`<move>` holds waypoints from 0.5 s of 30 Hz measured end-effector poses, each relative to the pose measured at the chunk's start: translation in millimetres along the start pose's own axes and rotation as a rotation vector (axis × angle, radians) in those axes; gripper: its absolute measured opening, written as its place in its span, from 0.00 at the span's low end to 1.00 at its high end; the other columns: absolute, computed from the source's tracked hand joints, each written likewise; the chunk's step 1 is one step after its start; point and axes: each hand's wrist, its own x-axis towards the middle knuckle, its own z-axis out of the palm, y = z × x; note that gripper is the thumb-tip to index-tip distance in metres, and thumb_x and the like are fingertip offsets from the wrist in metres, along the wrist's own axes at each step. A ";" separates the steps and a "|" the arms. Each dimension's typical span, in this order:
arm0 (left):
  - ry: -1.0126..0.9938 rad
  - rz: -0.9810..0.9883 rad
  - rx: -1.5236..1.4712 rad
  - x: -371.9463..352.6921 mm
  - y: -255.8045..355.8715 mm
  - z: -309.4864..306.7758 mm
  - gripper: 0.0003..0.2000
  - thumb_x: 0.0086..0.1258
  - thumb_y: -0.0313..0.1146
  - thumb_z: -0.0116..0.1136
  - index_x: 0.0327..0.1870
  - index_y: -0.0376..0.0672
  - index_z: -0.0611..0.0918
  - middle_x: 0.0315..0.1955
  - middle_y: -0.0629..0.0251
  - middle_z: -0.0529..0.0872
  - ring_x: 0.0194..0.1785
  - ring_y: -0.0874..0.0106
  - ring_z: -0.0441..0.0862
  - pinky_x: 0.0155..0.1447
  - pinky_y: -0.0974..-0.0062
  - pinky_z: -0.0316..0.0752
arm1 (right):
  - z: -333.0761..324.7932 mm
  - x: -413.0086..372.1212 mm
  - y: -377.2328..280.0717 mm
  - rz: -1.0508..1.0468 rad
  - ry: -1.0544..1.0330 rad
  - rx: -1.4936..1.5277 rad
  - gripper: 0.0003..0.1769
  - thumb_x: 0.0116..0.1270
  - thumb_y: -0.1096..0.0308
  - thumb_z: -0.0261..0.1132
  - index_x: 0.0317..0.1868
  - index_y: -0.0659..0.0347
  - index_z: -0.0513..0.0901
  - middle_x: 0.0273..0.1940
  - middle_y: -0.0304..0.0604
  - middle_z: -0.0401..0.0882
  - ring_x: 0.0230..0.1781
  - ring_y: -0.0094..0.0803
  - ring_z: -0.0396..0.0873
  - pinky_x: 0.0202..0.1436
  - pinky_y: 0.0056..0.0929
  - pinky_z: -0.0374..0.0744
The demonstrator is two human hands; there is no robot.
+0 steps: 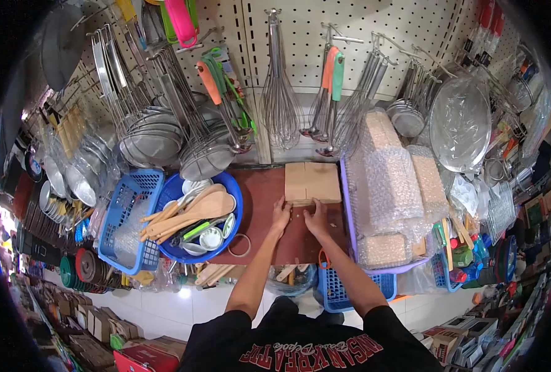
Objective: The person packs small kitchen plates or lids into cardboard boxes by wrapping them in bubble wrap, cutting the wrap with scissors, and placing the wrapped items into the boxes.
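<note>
A small brown cardboard box [312, 181] lies flat on the red-brown board, its top split by a seam. At the box's near left corner, my left hand [280, 217] has its fingertips on the edge, thumb turned inward. My right hand [316, 219] grips the same near edge a little right of the middle, its thumb pointing toward the left hand. The box's near side is partly hidden by my fingers. Left of my forearm, a pale ring [239, 245] lies on the board.
A blue bowl [238, 197] with wooden spoons and ladles stands left, beside a blue basket [108, 232]. At right, a purple-rimmed bin [348, 217] holds bubble-wrapped packages [390, 186]. Whisks [280, 111], strainers [151, 146] and ladles hang from the pegboard behind.
</note>
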 end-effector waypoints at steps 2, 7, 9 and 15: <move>-0.137 -0.063 -0.039 16.9 3.3 -4.6 0.27 0.77 0.34 0.52 0.74 0.38 0.65 0.43 0.65 0.81 0.36 0.78 0.78 0.33 0.79 0.75 | -8.3 13.3 -21.2 0.062 -0.039 -0.025 0.36 0.63 0.63 0.69 0.70 0.58 0.67 0.67 0.62 0.62 0.70 0.55 0.63 0.68 0.40 0.71; -0.248 0.083 0.054 43.6 -13.0 -13.4 0.29 0.76 0.36 0.53 0.74 0.32 0.63 0.56 0.58 0.79 0.37 0.78 0.80 0.30 0.79 0.75 | -23.9 39.9 -25.8 0.132 -0.223 -0.092 0.38 0.61 0.58 0.69 0.71 0.59 0.67 0.71 0.64 0.59 0.74 0.56 0.58 0.76 0.43 0.61; -0.212 -0.074 -0.008 47.3 -11.9 -13.1 0.29 0.76 0.37 0.54 0.73 0.32 0.64 0.54 0.58 0.81 0.40 0.77 0.81 0.32 0.79 0.75 | -28.1 37.0 -24.5 0.157 -0.236 -0.094 0.38 0.62 0.58 0.69 0.70 0.61 0.68 0.69 0.62 0.61 0.72 0.54 0.61 0.76 0.42 0.62; -0.314 -0.151 0.201 27.4 23.9 -8.5 0.20 0.77 0.37 0.53 0.63 0.35 0.76 0.50 0.56 0.85 0.54 0.65 0.81 0.52 0.67 0.77 | -44.6 8.7 -37.9 0.083 -0.068 -0.177 0.34 0.64 0.56 0.69 0.66 0.60 0.72 0.64 0.59 0.68 0.67 0.53 0.68 0.72 0.43 0.65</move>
